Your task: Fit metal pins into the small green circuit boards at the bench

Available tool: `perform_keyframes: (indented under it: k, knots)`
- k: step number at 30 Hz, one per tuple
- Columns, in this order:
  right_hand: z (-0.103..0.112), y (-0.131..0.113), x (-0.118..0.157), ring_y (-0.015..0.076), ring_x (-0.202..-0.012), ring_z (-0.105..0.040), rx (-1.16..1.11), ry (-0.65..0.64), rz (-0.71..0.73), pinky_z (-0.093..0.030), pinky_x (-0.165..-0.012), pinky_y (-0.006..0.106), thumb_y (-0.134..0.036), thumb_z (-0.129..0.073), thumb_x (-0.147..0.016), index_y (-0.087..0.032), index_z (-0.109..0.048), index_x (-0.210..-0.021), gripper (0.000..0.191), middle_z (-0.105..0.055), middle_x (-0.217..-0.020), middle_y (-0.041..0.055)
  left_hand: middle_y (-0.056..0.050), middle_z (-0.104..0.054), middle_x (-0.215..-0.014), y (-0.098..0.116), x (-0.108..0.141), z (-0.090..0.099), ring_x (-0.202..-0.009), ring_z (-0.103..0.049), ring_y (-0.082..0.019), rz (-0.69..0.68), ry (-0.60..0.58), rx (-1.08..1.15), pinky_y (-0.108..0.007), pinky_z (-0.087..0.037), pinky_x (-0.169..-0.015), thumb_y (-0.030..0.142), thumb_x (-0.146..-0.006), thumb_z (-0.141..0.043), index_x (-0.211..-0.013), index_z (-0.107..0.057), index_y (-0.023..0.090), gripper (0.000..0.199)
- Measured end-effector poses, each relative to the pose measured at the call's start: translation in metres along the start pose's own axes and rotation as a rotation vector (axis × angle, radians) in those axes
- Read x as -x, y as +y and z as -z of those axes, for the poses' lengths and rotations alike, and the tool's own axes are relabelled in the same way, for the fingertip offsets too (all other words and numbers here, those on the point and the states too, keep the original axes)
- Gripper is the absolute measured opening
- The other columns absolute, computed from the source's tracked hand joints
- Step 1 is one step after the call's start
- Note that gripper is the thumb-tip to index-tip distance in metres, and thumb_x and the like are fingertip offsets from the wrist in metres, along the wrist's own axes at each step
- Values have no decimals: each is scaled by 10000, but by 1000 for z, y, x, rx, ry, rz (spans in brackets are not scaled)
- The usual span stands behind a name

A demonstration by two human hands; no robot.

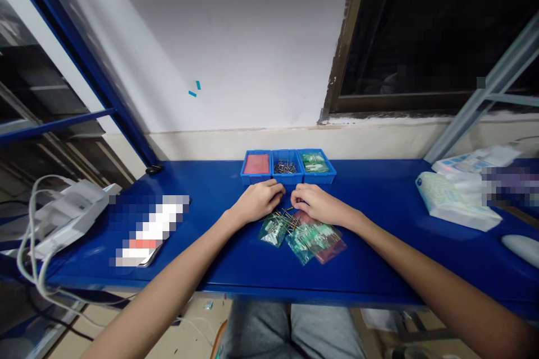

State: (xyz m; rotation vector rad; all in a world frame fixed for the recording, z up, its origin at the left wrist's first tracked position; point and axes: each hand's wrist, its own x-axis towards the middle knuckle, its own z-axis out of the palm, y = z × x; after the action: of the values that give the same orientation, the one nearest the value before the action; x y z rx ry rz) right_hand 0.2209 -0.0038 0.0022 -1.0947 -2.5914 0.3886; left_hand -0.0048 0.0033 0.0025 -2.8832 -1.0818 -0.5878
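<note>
My left hand [261, 199] is closed, with its fingers curled just in front of the blue bins; whatever lies in the fingertips is too small to make out. Facing it, my right hand [315, 202] is closed too, its fingertips hidden from me. Beneath and between both hands lies a loose pile of brass-coloured screws [288, 220]. A small green bag [273, 231] of pale pieces rests by my left hand. More green bags [304, 240] lie below my right hand, overlapping a pink bag [334, 251].
Behind the hands stand three joined blue bins: one with pink bags [256, 164], one with screws [285, 167], one with green packets [314, 162]. A phone [154, 230] and a power strip [78, 219] sit left; a tissue pack [457, 202] sits right.
</note>
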Motion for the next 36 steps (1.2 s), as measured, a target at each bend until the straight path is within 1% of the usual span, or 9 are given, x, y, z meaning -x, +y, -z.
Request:
perform_keyframes:
  k: [5, 8, 10, 17, 23, 26, 29, 31, 36]
  knots:
    - [0, 6, 0, 174, -849, -513, 31, 67, 12, -365, -768, 287, -87, -458, -949, -180, -542, -830, 173, -563, -880, 38, -63, -645, -962, 2, 0, 2, -847, -639, -177, -3, 9, 2, -294, -506, -764, 249, -1018, -432, -1048, -632, 166, 218]
    - [2, 4, -1, 166, -799, -509, 9, 145, 4, -365, -738, 285, -81, -433, -951, -186, -523, -831, 183, -569, -840, 25, -61, -639, -921, 4, -1, 3, -850, -636, -178, -33, 22, 13, -300, -507, -783, 329, -1042, -409, -1019, -636, 159, 284]
    - [3, -1, -1, 168, -807, -529, -13, 186, 1, -379, -741, 289, -95, -426, -962, -188, -531, -862, 172, -587, -857, 29, -60, -637, -905, 5, -1, 2, -862, -636, -181, -59, 24, 20, -303, -508, -793, 353, -1046, -405, -1019, -638, 157, 306]
    - [1, -12, -1, 199, -919, -587, 16, 303, -15, -449, -829, 331, -175, -463, -989, -201, -577, -939, 127, -635, -951, 54, -60, -650, -904, 5, -1, 1, -814, -639, -173, -54, 72, 23, -290, -502, -740, 304, -1046, -414, -1016, -636, 153, 270]
    - [5, -13, 0, 207, -935, -615, 56, 299, -39, -469, -853, 345, -165, -491, -977, -196, -620, -938, 138, -666, -971, 64, -58, -656, -915, 4, 1, 5, -809, -639, -167, -11, 102, 56, -288, -505, -742, 275, -1039, -430, -1017, -634, 158, 236]
    - [4, -12, -1, 201, -906, -615, 49, 321, -37, -465, -829, 337, -169, -488, -979, -188, -623, -923, 147, -668, -948, 60, -59, -659, -955, 4, 1, 4, -838, -645, -171, -17, 114, 73, -293, -512, -762, 281, -1038, -440, -1083, -625, 163, 224]
    - [4, -14, -2, 188, -854, -615, 2, 330, -37, -456, -790, 320, -162, -501, -970, -185, -621, -900, 140, -672, -906, 45, -60, -658, -1007, 4, 1, 2, -898, -648, -174, -58, 130, 92, -299, -521, -801, 307, -1034, -464, -1136, -623, 173, 232]
    - [3, -17, -3, 178, -823, -617, -43, 342, -37, -449, -765, 307, -158, -513, -959, -188, -618, -882, 134, -677, -881, 35, -61, -653, -1001, 3, 1, 2, -896, -647, -171, -68, 146, 90, -300, -527, -806, 314, -1032, -468, -1104, -644, 173, 237]
    - [5, -23, -4, 150, -753, -615, -217, 404, -47, -456, -708, 272, -205, -548, -942, -201, -588, -877, 77, -661, -823, 7, -72, -646, -987, 2, 0, 2, -889, -643, -178, -35, 191, 57, -314, -539, -800, 273, -1017, -489, -1035, -679, 169, 217]
